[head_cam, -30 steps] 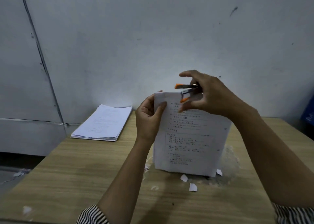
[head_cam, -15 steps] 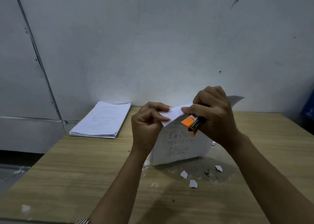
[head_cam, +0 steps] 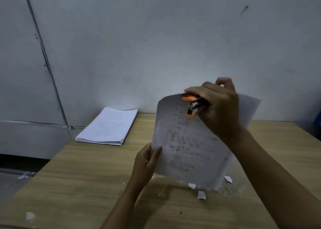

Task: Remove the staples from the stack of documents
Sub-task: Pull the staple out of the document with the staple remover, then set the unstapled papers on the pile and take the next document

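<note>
The stapled document (head_cam: 189, 147) is held above the worktop (head_cam: 86, 176) at centre right of the frame, long axis near vertical, top edge leaning left, printed face toward the camera. The left hand (head_cam: 147, 161) pinches its lower left edge. The right hand (head_cam: 217, 107) grips an orange staple remover (head_cam: 192, 105) at the top edge. A second paper stack (head_cam: 107, 126) lies flat at centre left.

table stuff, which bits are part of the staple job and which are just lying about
In the job: held document, orange staple remover, left hand, right hand, paper stack.
Lying about: paper scraps, table, wall.
</note>
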